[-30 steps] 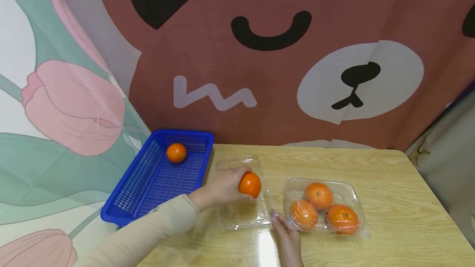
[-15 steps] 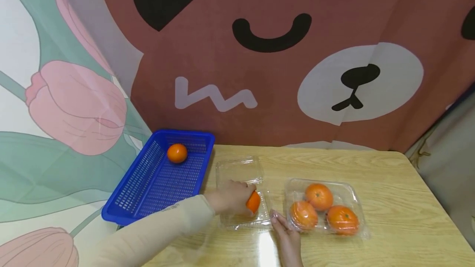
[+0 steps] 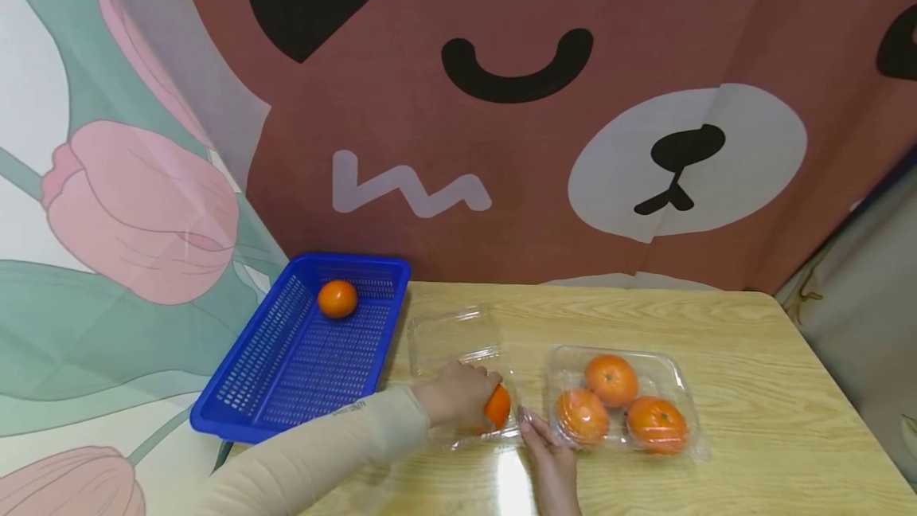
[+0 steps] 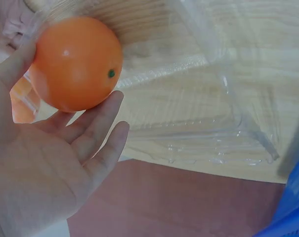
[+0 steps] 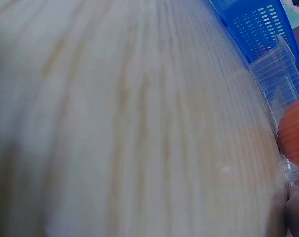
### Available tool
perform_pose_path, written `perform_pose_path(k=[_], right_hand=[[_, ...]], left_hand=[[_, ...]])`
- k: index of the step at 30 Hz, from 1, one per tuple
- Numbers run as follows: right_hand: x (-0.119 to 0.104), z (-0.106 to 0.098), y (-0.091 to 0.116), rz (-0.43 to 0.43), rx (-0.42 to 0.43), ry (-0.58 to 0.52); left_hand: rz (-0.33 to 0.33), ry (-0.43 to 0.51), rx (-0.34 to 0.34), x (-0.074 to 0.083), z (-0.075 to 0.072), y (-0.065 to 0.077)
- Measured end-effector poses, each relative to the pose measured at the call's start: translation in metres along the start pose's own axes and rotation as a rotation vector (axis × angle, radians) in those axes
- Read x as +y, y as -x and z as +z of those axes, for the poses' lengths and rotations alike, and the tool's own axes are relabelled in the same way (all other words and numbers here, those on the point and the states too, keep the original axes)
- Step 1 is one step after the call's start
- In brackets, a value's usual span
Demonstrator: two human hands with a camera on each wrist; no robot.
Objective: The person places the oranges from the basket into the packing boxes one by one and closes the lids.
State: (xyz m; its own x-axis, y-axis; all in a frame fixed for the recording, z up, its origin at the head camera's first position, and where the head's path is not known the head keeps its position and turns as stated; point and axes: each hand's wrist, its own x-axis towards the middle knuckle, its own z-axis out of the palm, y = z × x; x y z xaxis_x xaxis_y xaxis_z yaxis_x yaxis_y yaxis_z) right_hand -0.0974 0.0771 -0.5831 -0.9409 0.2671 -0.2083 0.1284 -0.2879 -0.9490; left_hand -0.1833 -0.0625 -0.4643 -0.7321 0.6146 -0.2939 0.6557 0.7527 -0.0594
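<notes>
In the head view, my left hand (image 3: 458, 395) grips an orange (image 3: 497, 408) inside the base of an unfolded clear plastic clamshell box (image 3: 456, 330). The left wrist view shows the thumb on one side of this orange (image 4: 76, 64) and the fingertips along its other side, near a small green stem end. My right hand (image 3: 550, 460) pinches the near right corner of the same box with thumb and fingers. At the right wrist view's edge, only part of that hand (image 5: 297, 210) shows, below the box (image 5: 277, 74) and orange (image 5: 295, 132).
Right of the hands, a second clear clamshell box (image 3: 669, 369) holds three oranges (image 3: 611, 381). A blue perforated basket (image 3: 301, 377) stands at the left with one orange (image 3: 337, 299) in it. The wooden table (image 3: 759, 388) meets a printed curtain (image 3: 530, 150) at the back.
My left hand has lowered the orange into the box base and shifted slightly toward the near right corner. The right hand has stayed at the box corner.
</notes>
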Motion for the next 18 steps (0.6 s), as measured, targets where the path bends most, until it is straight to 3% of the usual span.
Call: perform_pose_path(k=[11,18], right_hand=[[-0.0005,0.0,-0.0003,0.003,-0.015,-0.008],[-0.0003,-0.0004,-0.0003,-0.005,0.0,0.019]], left_hand=[[-0.039,-0.014,-0.033,0.0042,-0.0001,0.0037],[-0.028,-0.015,-0.029,0.003,-0.0008,0.0056]])
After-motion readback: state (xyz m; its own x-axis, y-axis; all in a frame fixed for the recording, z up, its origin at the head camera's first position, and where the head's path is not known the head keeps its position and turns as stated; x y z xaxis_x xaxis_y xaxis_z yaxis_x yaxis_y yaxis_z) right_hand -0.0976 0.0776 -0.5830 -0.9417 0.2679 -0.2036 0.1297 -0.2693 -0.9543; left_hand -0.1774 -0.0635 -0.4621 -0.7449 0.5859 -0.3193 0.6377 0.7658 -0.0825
